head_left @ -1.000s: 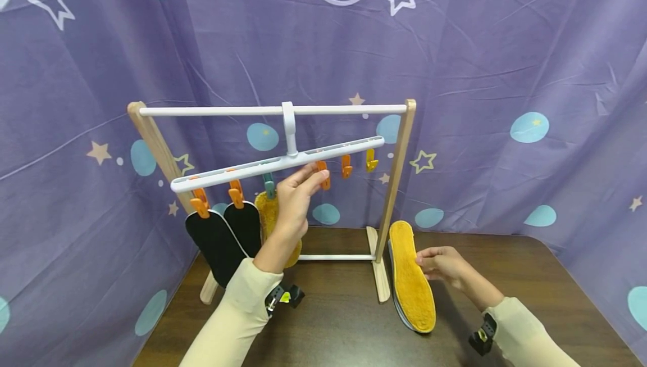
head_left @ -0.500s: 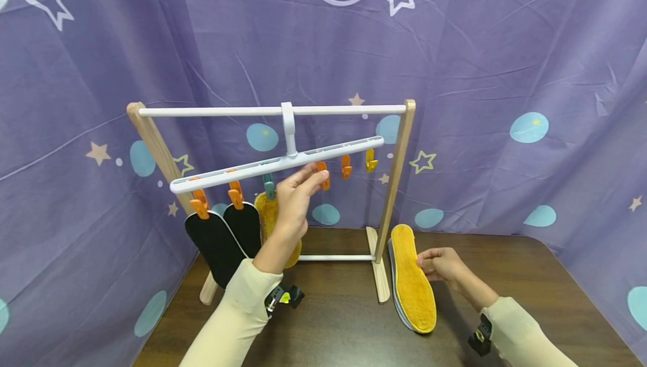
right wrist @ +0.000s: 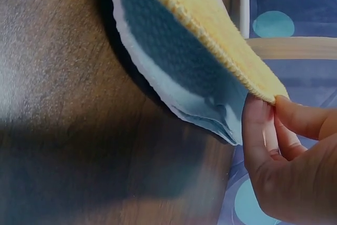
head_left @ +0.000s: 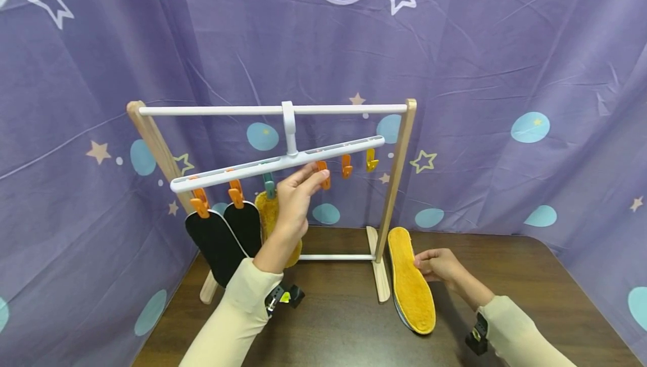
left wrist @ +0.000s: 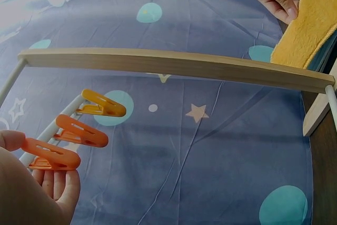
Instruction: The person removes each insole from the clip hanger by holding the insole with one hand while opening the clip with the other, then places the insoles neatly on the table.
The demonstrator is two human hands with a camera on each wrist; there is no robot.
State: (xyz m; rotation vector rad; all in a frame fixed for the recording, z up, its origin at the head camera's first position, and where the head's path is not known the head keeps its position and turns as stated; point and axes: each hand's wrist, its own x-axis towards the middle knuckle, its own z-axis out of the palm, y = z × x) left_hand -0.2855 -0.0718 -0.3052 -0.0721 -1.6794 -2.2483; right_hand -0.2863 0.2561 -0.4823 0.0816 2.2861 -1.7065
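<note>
Left hand (head_left: 295, 195) pinches an orange clip (left wrist: 55, 153), right hand (head_left: 442, 266) a yellow insole (head_left: 411, 285), apparently for hanging; lifting it leftward seems due.

dark brown wood-grain table (head_left: 333, 322), far right corner rounded, sheen at front | directly on it: upright rack (head_left: 396, 187) of pale wood posts and white rods, standing on two flat pale wood feet (head_left: 382, 288) | long yellow fuzzy insole (head_left: 411, 285) above tabletop, contact unclear
</note>
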